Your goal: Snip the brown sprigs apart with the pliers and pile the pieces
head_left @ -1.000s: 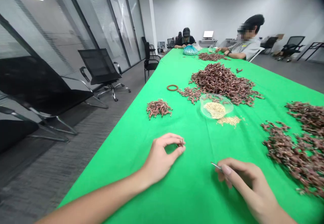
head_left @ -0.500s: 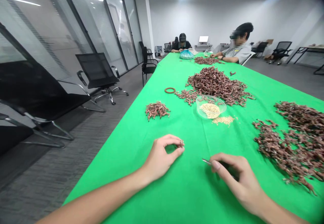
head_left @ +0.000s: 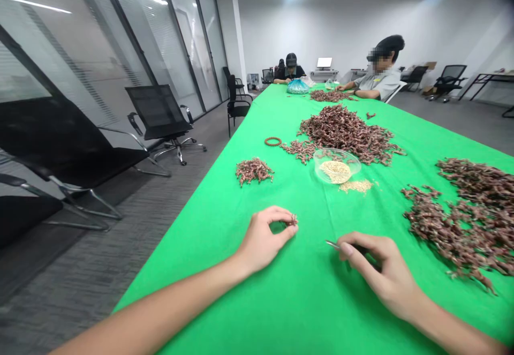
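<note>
Over the green surface [head_left: 305, 312], left hand [head_left: 265, 240] has its fingers pinching a brown sprig [head_left: 294, 219]; right hand [head_left: 373, 269] curls its fingers round a metal tool [head_left: 332, 244]. A loose pinch could drop the sprig, losing it on the surface or in the pile [head_left: 453, 221].

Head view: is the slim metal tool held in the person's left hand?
No, the metal tool sticks out of the right hand, while the left hand pinches a small brown piece.

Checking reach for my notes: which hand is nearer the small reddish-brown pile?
Left. The left hand is in front of the small reddish-brown pile, slightly to its right; the right hand is farther, well to its right.
</note>
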Demonstrator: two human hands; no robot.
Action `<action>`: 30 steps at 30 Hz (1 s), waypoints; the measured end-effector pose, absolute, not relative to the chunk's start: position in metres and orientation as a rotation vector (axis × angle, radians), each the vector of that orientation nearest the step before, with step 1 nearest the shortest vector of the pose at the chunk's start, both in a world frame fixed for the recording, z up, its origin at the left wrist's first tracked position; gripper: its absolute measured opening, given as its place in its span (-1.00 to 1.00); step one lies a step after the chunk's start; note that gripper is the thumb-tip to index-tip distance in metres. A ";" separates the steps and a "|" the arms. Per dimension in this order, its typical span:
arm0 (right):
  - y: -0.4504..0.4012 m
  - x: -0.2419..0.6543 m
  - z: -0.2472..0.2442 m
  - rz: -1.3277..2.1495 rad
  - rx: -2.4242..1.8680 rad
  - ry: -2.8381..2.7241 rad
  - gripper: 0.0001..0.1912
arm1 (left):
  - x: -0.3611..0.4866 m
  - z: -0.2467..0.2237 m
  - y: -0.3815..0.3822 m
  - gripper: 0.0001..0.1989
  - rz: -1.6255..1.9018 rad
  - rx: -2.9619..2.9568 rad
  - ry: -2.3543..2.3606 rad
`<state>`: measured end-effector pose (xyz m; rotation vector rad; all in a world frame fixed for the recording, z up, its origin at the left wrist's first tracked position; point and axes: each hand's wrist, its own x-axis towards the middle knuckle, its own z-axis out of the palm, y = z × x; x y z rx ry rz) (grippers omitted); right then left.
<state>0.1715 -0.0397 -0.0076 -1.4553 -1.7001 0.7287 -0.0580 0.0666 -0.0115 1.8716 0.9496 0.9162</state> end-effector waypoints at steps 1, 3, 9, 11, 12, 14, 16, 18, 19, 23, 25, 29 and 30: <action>-0.040 0.171 -0.007 0.729 -1.453 -1.702 -0.65 | -0.058 -0.012 0.066 -0.92 0.920 1.872 0.950; -0.041 0.171 -0.006 0.721 -1.447 -1.719 -0.65 | -0.057 -0.012 0.066 -0.92 0.927 1.872 0.950; -0.043 0.168 -0.003 0.654 -1.430 -1.821 -0.70 | -0.057 -0.009 0.067 -0.91 0.940 1.879 0.968; -0.043 0.168 -0.003 0.624 -1.420 -1.853 -0.72 | -0.057 -0.008 0.067 -0.91 0.938 1.887 0.974; -0.043 0.167 -0.002 0.610 -1.415 -1.868 -0.73 | -0.057 -0.007 0.067 -0.92 0.935 1.893 0.976; -0.042 0.166 -0.001 0.597 -1.404 -1.898 -0.74 | -0.058 -0.006 0.067 -0.93 0.931 1.906 0.985; -0.042 0.165 0.000 0.605 -1.394 -1.924 -0.73 | -0.058 -0.006 0.067 -0.94 0.928 1.923 1.000; -0.041 0.165 0.002 0.614 -1.383 -1.945 -0.72 | -0.059 -0.005 0.068 -0.96 0.927 1.943 1.020; -0.041 0.164 0.002 0.617 -1.374 -1.955 -0.72 | -0.060 -0.005 0.070 -0.96 0.927 1.954 1.030; -0.041 0.165 0.003 0.598 -1.345 -1.991 -0.73 | -0.065 -0.003 0.083 -0.96 0.949 2.007 1.085; -0.042 0.166 0.002 0.592 -1.317 -2.015 -0.74 | -0.070 -0.002 0.095 -0.93 1.001 2.035 1.127; -0.043 0.167 0.001 0.589 -1.287 -2.063 -0.76 | -0.086 0.003 0.126 -0.86 1.148 2.091 1.210; -0.043 0.167 0.000 0.590 -1.285 -2.074 -0.76 | -0.092 0.004 0.134 -0.85 1.181 2.110 1.225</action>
